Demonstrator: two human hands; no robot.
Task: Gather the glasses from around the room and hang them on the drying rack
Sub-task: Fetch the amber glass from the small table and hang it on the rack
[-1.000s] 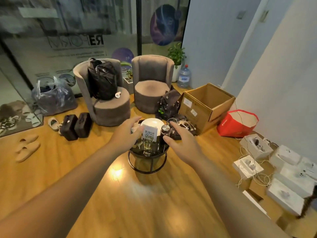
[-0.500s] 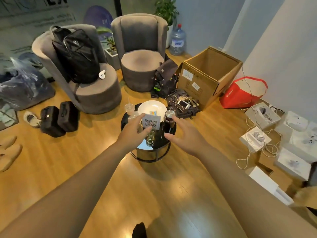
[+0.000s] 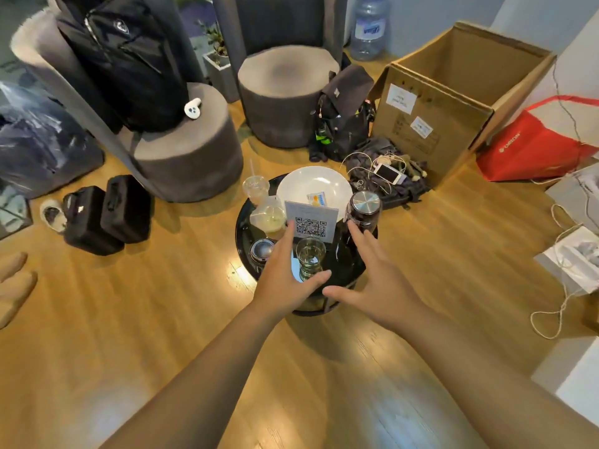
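Where the round black side table (image 3: 241, 222) stands between two grey armchairs: one clear footed glass (image 3: 310, 257) upright near its front edge, flanked by left hand (image 3: 281, 276) and right hand (image 3: 372, 280), both spread, fingers straight, gripping nothing. Behind: one white plate (image 3: 311, 186), one QR-code card (image 3: 311, 223), two plastic cups, one steel-lidded bottle (image 3: 363, 209).

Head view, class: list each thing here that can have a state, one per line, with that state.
Left hand: open, beside the glass, not gripping.
Right hand: open, holding nothing.
Glass: upright on the round table.
Bottle: lid on.
Cardboard box: open.
Plastic cup: lidded.
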